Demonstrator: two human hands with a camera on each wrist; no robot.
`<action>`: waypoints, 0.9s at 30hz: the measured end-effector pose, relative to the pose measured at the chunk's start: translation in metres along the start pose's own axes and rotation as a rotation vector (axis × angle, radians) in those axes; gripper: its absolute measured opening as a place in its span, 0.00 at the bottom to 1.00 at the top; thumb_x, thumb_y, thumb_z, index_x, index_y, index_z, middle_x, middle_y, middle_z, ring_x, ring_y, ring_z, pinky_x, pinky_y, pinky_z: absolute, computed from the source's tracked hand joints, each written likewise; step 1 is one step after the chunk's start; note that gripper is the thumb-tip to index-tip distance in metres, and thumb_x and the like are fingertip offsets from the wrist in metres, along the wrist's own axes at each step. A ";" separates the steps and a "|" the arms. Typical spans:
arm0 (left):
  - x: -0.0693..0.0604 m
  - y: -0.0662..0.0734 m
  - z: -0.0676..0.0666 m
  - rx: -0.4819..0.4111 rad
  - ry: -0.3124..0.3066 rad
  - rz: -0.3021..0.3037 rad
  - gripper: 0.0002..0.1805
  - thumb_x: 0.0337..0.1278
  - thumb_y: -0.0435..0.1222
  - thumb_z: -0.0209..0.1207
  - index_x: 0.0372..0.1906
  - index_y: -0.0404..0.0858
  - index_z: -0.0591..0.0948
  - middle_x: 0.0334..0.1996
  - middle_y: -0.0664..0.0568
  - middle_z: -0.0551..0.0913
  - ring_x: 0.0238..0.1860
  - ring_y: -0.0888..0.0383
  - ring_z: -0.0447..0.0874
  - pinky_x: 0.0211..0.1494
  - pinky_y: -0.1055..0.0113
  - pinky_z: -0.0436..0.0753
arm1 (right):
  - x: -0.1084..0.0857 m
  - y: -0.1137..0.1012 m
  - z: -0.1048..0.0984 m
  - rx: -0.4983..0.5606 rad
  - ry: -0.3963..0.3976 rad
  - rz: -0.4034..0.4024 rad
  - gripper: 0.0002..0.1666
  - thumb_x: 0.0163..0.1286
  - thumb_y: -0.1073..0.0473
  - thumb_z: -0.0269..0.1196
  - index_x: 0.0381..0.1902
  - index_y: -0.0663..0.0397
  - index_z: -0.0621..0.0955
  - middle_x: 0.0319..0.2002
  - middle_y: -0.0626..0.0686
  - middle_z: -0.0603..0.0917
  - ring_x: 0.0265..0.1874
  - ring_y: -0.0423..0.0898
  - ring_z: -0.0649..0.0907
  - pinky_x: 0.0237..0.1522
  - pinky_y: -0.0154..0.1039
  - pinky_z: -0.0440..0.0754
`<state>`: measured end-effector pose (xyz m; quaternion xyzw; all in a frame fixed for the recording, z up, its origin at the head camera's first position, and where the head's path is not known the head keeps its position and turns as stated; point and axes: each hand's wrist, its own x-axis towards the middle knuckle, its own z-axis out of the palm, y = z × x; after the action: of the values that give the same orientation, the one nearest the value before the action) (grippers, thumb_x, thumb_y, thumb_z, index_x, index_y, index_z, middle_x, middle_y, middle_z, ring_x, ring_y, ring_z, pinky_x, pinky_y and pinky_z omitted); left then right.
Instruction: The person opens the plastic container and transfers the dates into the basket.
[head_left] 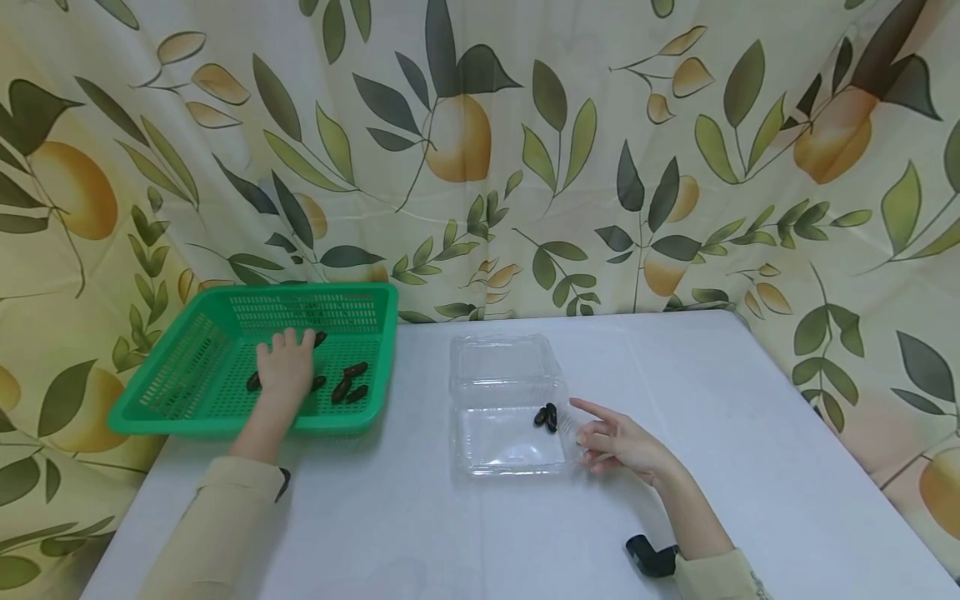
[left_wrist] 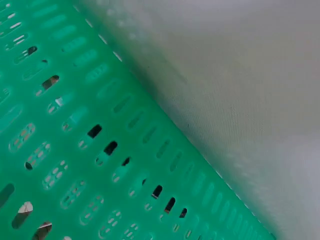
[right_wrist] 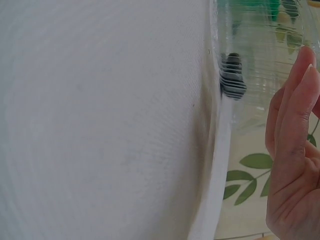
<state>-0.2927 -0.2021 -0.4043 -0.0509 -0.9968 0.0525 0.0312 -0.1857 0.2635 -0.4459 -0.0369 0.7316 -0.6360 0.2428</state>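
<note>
My left hand point(head_left: 286, 365) reaches down into a green slotted basket point(head_left: 375, 417) at the left of the head view. Around it lie several small, dark brown, oval pieces point(head_left: 341, 389) of a kind I cannot make out. The undersides of the left fingers are hidden, so any hold is unclear. A clear plastic clamshell box point(head_left: 495, 450) stands opened at mid-table, with a few dark oval pieces point(head_left: 551, 417) in its right side. Beside that side is my right hand point(head_left: 621, 442), index finger extended and the others loosely bent, holding nothing visible.
A white cloth point(head_left: 420, 533) covers the table. Behind it hangs a curtain point(head_left: 480, 208) printed with fruit and leaves. A black device point(head_left: 651, 557) sits at the right wrist. In the left wrist view, the basket's slotted wall point(left_wrist: 100, 175) fills the lower left.
</note>
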 end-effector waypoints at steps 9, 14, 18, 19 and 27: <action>0.008 0.005 0.007 0.099 -0.064 0.054 0.19 0.63 0.27 0.47 0.59 0.32 0.64 0.50 0.30 0.67 0.50 0.37 0.66 0.52 0.43 0.65 | 0.001 0.000 0.001 -0.004 0.006 0.003 0.42 0.64 0.65 0.58 0.70 0.60 0.50 0.33 0.52 0.77 0.25 0.42 0.81 0.26 0.34 0.80; 0.011 0.004 0.010 0.120 -0.086 0.084 0.20 0.63 0.27 0.47 0.60 0.32 0.65 0.52 0.30 0.67 0.52 0.37 0.66 0.52 0.44 0.66 | 0.000 -0.001 0.001 -0.020 0.017 0.007 0.42 0.64 0.64 0.58 0.70 0.59 0.50 0.34 0.53 0.77 0.25 0.42 0.81 0.26 0.34 0.80; 0.013 0.005 0.011 0.131 -0.113 0.108 0.23 0.63 0.27 0.47 0.63 0.34 0.63 0.57 0.30 0.65 0.55 0.36 0.64 0.54 0.43 0.65 | 0.001 -0.001 0.001 -0.021 0.017 0.006 0.42 0.64 0.65 0.58 0.70 0.60 0.50 0.34 0.54 0.77 0.24 0.42 0.81 0.26 0.34 0.80; 0.013 0.005 0.011 0.135 -0.117 0.113 0.24 0.63 0.27 0.47 0.64 0.34 0.63 0.57 0.30 0.65 0.56 0.36 0.64 0.55 0.43 0.65 | 0.001 -0.001 0.001 -0.020 0.016 0.006 0.42 0.64 0.65 0.58 0.70 0.60 0.50 0.34 0.54 0.77 0.24 0.42 0.81 0.26 0.34 0.80; 0.012 0.008 0.008 0.142 -0.106 0.131 0.26 0.62 0.27 0.48 0.65 0.36 0.63 0.59 0.31 0.64 0.57 0.36 0.64 0.56 0.43 0.64 | 0.001 -0.001 0.001 -0.016 0.015 0.011 0.42 0.64 0.65 0.58 0.70 0.59 0.50 0.34 0.54 0.77 0.24 0.42 0.81 0.26 0.34 0.80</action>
<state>-0.3042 -0.1934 -0.4128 -0.1107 -0.9854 0.1274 -0.0218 -0.1867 0.2622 -0.4457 -0.0302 0.7388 -0.6289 0.2404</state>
